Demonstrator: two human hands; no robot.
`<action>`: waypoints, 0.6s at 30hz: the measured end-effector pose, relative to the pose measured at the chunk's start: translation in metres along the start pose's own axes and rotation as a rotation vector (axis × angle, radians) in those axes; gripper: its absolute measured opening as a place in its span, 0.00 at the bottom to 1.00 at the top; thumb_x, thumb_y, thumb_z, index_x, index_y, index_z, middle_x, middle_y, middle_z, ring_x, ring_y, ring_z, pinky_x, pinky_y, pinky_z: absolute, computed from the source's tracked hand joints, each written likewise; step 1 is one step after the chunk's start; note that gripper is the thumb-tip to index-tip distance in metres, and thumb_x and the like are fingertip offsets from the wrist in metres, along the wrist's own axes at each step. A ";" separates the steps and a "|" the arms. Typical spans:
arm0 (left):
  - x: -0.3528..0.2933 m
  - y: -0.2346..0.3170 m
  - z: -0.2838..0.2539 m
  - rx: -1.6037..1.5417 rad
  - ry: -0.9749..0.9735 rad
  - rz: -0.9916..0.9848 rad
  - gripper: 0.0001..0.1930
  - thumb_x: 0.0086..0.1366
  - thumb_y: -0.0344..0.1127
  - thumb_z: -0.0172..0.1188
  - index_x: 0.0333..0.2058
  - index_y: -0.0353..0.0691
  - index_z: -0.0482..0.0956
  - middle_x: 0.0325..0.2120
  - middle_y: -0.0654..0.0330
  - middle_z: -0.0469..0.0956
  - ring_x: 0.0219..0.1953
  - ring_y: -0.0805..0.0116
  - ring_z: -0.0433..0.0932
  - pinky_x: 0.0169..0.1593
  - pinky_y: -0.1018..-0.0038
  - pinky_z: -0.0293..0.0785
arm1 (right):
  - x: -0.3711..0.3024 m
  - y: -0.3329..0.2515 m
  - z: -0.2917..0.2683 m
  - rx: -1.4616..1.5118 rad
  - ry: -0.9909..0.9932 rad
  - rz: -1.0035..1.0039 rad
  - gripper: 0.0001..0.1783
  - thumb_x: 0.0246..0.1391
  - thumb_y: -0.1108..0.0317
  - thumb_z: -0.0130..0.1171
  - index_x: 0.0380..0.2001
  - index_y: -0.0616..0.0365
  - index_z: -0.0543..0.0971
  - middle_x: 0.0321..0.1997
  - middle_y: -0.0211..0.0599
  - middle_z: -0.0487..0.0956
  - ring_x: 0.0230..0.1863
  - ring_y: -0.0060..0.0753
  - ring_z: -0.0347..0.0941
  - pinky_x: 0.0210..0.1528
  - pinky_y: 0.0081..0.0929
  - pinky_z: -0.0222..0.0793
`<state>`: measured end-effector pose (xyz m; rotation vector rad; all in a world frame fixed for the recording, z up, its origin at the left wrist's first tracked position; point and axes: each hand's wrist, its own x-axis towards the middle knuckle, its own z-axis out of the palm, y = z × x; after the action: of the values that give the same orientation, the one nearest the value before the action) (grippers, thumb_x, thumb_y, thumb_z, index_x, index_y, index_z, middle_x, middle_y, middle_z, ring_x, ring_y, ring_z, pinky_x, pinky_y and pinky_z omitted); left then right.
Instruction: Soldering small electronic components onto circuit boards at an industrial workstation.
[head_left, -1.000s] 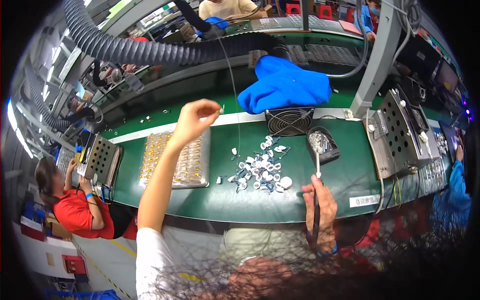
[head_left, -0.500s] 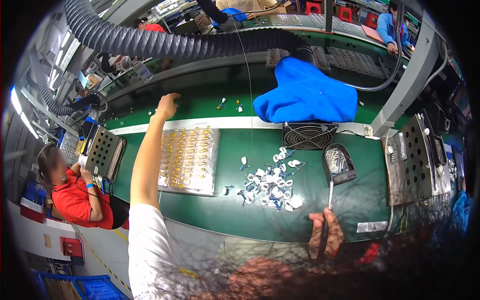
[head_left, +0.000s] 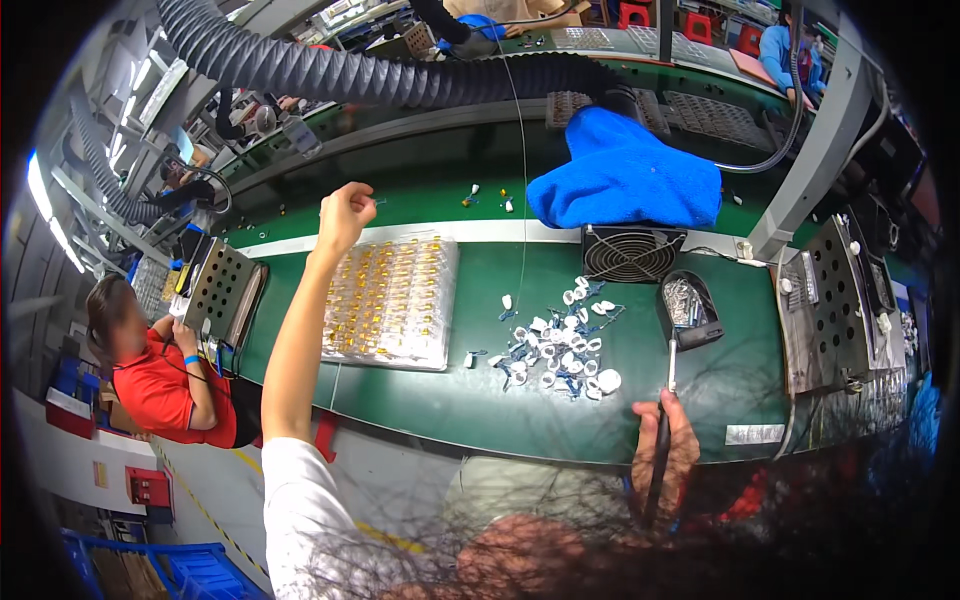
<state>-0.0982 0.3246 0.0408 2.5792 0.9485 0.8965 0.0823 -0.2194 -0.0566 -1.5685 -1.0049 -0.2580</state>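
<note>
Over the far side of the green bench, my left hand [head_left: 347, 215] is closed in a pinch. A tiny thin thing shows at its fingertips, too small to name. My right hand [head_left: 665, 445], near the front edge, grips the black handle of a soldering iron [head_left: 672, 372]. Its metal shaft points away from me, the end at the near rim of a black scoop-shaped tray [head_left: 708, 335] of small silvery pieces. Left of the tray lies a loose heap of white cup-like parts with dark blue leads [head_left: 560, 345]. A clear plastic tray with rows of yellow-tipped parts [head_left: 390, 300] lies under my left forearm.
A black fan [head_left: 632, 254] with a blue cloth [head_left: 630, 175] over it stands behind the heap. A ribbed duct [head_left: 380, 80] crosses above. Perforated metal boxes [head_left: 835, 310] stand at the right and left. A person in red [head_left: 165, 385] sits at left.
My left hand has drawn back slightly toward me, its outstretched fingers now curled into a pinch. My right hand still holds the soldering iron by the tray. The whole view has shifted slightly.
</note>
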 end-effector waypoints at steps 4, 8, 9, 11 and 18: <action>-0.029 0.072 0.000 -0.291 0.025 -0.138 0.10 0.66 0.26 0.65 0.44 0.28 0.84 0.32 0.57 0.87 0.35 0.74 0.86 0.42 0.77 0.81 | -0.005 0.001 -0.007 0.003 -0.021 0.094 0.22 0.59 0.83 0.62 0.57 0.72 0.75 0.33 0.52 0.85 0.34 0.46 0.85 0.39 0.37 0.81; -0.098 0.142 0.003 -0.408 0.062 0.003 0.06 0.68 0.21 0.63 0.43 0.31 0.83 0.38 0.61 0.84 0.39 0.76 0.84 0.45 0.78 0.81 | 0.020 -0.020 -0.005 -0.015 -0.047 -0.030 0.22 0.57 0.86 0.61 0.55 0.68 0.77 0.41 0.47 0.88 0.37 0.47 0.86 0.42 0.36 0.81; -0.112 0.167 0.010 -0.431 0.021 0.089 0.07 0.66 0.20 0.63 0.42 0.32 0.83 0.39 0.60 0.84 0.40 0.75 0.84 0.46 0.78 0.81 | 0.023 -0.025 -0.007 -0.020 -0.045 -0.024 0.22 0.57 0.87 0.61 0.55 0.67 0.77 0.42 0.47 0.88 0.38 0.47 0.86 0.42 0.36 0.81; -0.139 0.207 0.018 -0.424 -0.017 0.233 0.08 0.63 0.17 0.65 0.41 0.33 0.83 0.41 0.57 0.84 0.41 0.72 0.84 0.47 0.77 0.81 | 0.025 -0.028 -0.002 0.035 -0.044 -0.031 0.21 0.57 0.87 0.61 0.54 0.67 0.77 0.44 0.48 0.88 0.41 0.47 0.86 0.43 0.36 0.81; -0.184 0.285 0.065 -0.588 -0.176 0.516 0.12 0.53 0.17 0.73 0.35 0.36 0.83 0.36 0.56 0.85 0.37 0.62 0.86 0.41 0.71 0.83 | 0.015 -0.020 0.001 0.032 -0.070 -0.023 0.16 0.65 0.82 0.58 0.54 0.65 0.73 0.49 0.53 0.86 0.35 0.37 0.84 0.42 0.31 0.81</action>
<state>-0.0255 -0.0122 0.0255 2.3329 -0.0561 0.8729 0.0765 -0.2134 -0.0334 -1.5465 -1.0765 -0.2027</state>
